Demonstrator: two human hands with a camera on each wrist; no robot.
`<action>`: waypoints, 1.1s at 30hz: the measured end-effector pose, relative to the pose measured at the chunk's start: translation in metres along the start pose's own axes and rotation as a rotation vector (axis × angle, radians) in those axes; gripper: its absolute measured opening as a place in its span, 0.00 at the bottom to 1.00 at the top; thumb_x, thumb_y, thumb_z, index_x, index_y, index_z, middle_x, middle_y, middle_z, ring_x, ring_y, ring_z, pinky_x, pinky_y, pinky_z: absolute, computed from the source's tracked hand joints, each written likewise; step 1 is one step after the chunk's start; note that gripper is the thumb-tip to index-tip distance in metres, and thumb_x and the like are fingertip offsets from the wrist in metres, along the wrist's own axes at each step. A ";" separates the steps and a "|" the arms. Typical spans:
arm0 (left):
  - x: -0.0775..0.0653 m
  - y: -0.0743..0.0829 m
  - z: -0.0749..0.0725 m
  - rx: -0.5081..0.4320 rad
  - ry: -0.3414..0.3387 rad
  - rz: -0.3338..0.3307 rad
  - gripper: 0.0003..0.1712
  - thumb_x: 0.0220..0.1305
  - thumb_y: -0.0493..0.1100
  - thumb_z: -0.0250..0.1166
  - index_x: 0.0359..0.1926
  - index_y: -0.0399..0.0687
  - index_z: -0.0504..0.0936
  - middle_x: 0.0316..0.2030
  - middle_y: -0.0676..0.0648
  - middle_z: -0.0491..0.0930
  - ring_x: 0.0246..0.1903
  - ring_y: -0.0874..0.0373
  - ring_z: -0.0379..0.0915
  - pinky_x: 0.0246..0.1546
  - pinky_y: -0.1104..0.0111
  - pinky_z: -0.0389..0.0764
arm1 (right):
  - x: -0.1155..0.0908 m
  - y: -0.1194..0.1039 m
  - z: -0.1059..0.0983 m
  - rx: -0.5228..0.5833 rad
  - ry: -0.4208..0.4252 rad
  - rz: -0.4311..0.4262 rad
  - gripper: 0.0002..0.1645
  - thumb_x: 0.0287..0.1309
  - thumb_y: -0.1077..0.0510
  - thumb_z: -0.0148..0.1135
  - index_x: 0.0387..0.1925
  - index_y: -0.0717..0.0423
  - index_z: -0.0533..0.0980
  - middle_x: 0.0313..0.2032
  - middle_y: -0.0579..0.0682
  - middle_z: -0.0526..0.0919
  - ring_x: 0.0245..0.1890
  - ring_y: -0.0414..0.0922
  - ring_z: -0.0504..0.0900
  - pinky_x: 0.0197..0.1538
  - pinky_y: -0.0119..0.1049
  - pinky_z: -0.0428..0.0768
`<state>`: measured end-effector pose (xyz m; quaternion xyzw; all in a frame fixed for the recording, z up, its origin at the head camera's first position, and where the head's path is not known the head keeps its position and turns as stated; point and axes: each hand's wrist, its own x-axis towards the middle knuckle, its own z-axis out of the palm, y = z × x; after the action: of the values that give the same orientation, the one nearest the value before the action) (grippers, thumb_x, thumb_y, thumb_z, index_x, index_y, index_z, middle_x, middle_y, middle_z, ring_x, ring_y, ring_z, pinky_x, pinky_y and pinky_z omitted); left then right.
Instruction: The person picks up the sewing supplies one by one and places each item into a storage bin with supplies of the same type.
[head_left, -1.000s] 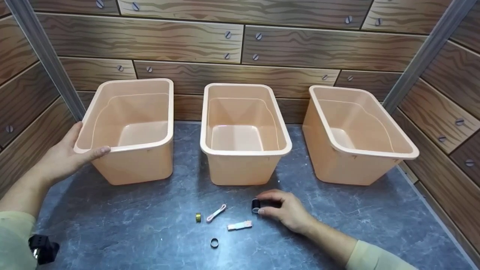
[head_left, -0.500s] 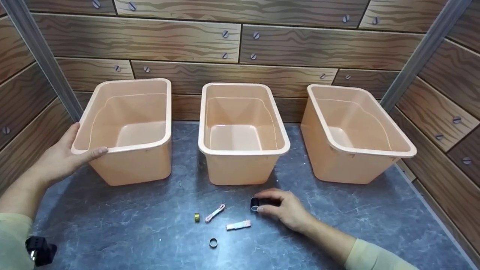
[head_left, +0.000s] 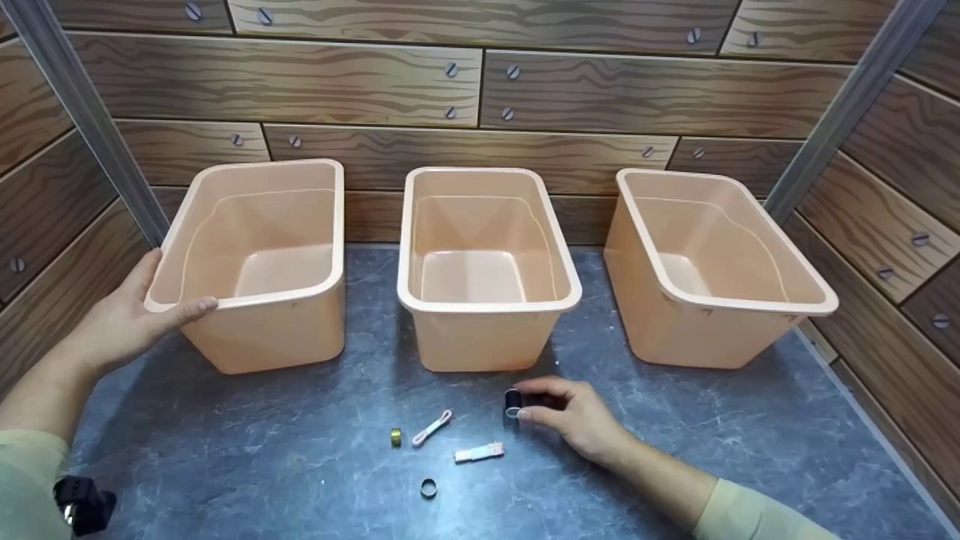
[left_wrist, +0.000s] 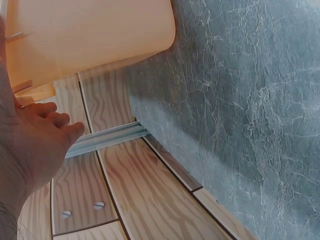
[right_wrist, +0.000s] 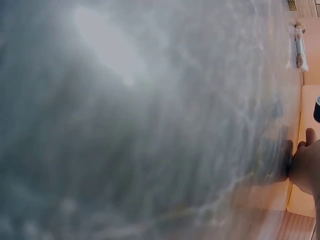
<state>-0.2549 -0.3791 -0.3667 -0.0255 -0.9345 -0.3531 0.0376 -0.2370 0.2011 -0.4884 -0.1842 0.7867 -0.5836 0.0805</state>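
In the head view my left hand (head_left: 124,319) grips the front left corner of the left peach plastic bin (head_left: 266,334), thumb over the front rim. Its other fingers (left_wrist: 60,119) are bent beside the bin in the left wrist view. My right hand (head_left: 577,416) pinches a black spool (head_left: 512,400), which looks like thread, between thumb and fingers, close over the table. Left of it are a folded pale pink cord (head_left: 433,428), a pale banded bundle (head_left: 479,452), a small gold roll (head_left: 396,436) and a dark ring (head_left: 428,488).
A middle bin (head_left: 484,337) and a right bin (head_left: 697,341) stand along the back of the grey marbled table (head_left: 262,450). Wood-patterned panels (head_left: 337,79) and metal posts (head_left: 862,94) enclose the table behind and at the sides.
The spool in my right hand has risen slightly and shifted a little away from me. My left hand keeps its grip on the left bin, and the small things lie where they were.
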 end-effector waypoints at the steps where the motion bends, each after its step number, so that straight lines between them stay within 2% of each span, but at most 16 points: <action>1: 0.000 0.000 0.000 0.000 0.003 0.003 0.59 0.71 0.66 0.67 0.86 0.53 0.42 0.66 0.24 0.72 0.63 0.24 0.68 0.55 0.29 0.69 | 0.000 -0.001 0.000 -0.001 0.000 -0.001 0.22 0.61 0.63 0.77 0.56 0.64 0.85 0.54 0.62 0.87 0.52 0.56 0.85 0.51 0.32 0.84; 9: -0.001 -0.001 -0.001 -0.010 -0.006 -0.013 0.60 0.71 0.66 0.67 0.87 0.53 0.40 0.67 0.24 0.71 0.64 0.25 0.67 0.56 0.29 0.69 | 0.004 -0.011 -0.002 -0.027 0.003 0.016 0.23 0.61 0.61 0.78 0.57 0.60 0.86 0.53 0.58 0.88 0.51 0.53 0.86 0.52 0.33 0.85; 14: 0.001 -0.003 -0.002 -0.025 -0.018 -0.017 0.60 0.71 0.66 0.67 0.87 0.55 0.40 0.69 0.25 0.70 0.65 0.26 0.67 0.57 0.27 0.68 | 0.004 -0.021 -0.002 -0.033 -0.012 0.014 0.23 0.61 0.60 0.78 0.57 0.59 0.86 0.53 0.57 0.88 0.52 0.58 0.85 0.52 0.33 0.84; 26: 0.000 0.004 -0.001 -0.024 -0.020 -0.006 0.59 0.70 0.66 0.67 0.86 0.55 0.42 0.67 0.26 0.72 0.64 0.27 0.69 0.56 0.31 0.70 | 0.003 -0.047 0.002 -0.027 -0.036 -0.065 0.21 0.61 0.61 0.78 0.56 0.59 0.87 0.52 0.58 0.87 0.51 0.66 0.83 0.49 0.33 0.85; 33: 0.000 0.002 -0.002 -0.020 -0.019 -0.003 0.59 0.70 0.66 0.67 0.86 0.55 0.42 0.68 0.26 0.72 0.64 0.27 0.69 0.56 0.30 0.70 | 0.003 -0.062 -0.001 -0.047 -0.040 -0.095 0.21 0.61 0.61 0.78 0.56 0.56 0.87 0.53 0.56 0.87 0.52 0.62 0.84 0.51 0.34 0.85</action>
<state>-0.2547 -0.3787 -0.3642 -0.0278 -0.9313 -0.3620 0.0278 -0.2282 0.1852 -0.4295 -0.2350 0.7889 -0.5643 0.0640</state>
